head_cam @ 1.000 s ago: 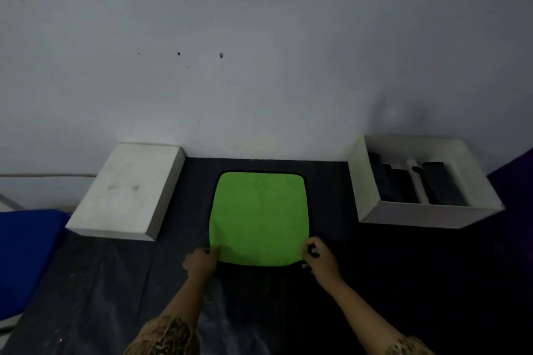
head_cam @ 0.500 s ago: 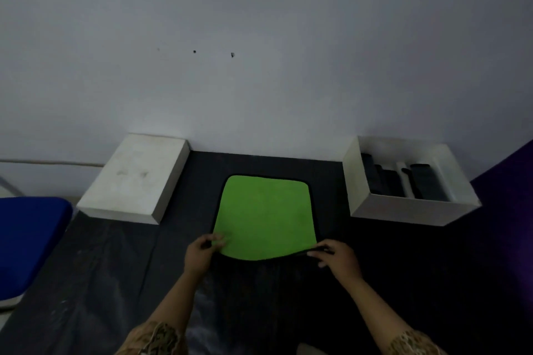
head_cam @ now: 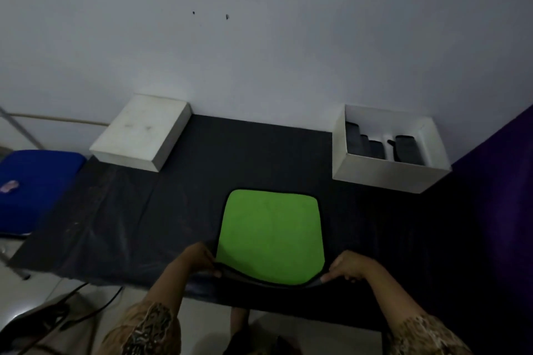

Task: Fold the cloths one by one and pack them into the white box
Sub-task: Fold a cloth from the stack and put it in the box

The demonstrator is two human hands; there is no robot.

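A bright green cloth (head_cam: 271, 235) with a dark hem lies flat on the black table (head_cam: 173, 210). My left hand (head_cam: 202, 259) pinches its near left corner, and my right hand (head_cam: 350, 266) pinches its near right corner. Both corners are lifted slightly off the table, showing the dark edge. The open white box (head_cam: 383, 174) stands at the back right against the wall and holds several dark folded cloths (head_cam: 372, 145).
A white box lid (head_cam: 141, 131) lies upside down at the back left. A blue chair seat (head_cam: 31, 187) sits beyond the table's left edge. A purple surface (head_cam: 496, 196) borders the right side. Cables run on the floor at bottom left.
Both hands have gripped the near corners of the green cloth and begun to lift its near edge. The view has shifted, so the cloth sits closer to the table's front edge.
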